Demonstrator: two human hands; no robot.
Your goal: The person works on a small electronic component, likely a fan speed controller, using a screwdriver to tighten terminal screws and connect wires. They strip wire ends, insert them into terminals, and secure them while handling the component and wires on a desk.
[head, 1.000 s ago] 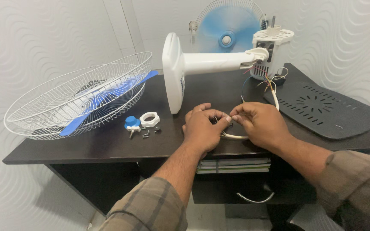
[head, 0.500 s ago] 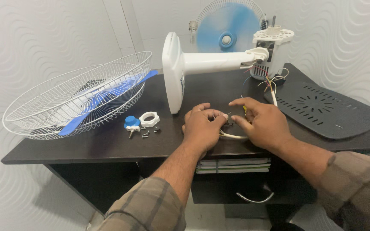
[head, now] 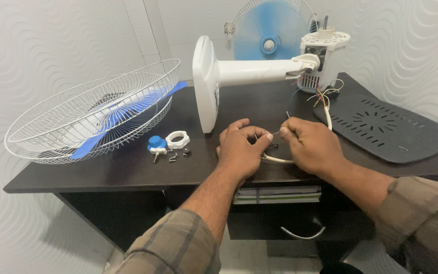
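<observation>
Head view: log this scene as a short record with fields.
left hand: pinching thin wires
right hand: pinching the same wires, touching a white cord
desk: dark wood
fan body: white, lying on its side, wires hanging out
fan guard: white wire cage with blue blade inside
small parts: blue cap, white ring nut, screws
back cover: dark grey

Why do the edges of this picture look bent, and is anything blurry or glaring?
Head view: a wide lens bows the wall lines and stretches the sleeves at the bottom; light is soft and even, with faint sheen on the dark desk; left hand, right hand and white cable are fairly sharp; the thin wire ends between the fingers are too small to resolve.
</observation>
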